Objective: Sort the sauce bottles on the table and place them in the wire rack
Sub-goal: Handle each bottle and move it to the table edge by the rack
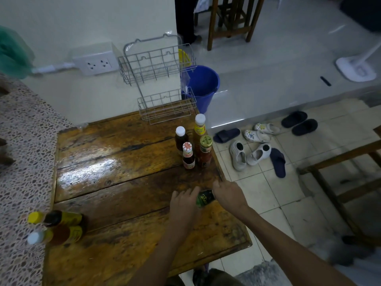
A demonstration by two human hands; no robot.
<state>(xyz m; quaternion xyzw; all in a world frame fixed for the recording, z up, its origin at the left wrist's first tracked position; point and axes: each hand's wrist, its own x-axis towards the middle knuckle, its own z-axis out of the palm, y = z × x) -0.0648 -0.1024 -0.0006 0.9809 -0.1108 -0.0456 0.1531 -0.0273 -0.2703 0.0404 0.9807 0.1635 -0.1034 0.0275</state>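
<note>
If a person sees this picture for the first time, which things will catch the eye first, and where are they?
First, the left hand and right hand at the table's right edge, both on a green bottle lying on its side. Behind them, four upright sauce bottles stand clustered near the far right corner, in front of the empty wire rack against the wall. Two more bottles lie on their sides at the near left edge of the wooden table.
</note>
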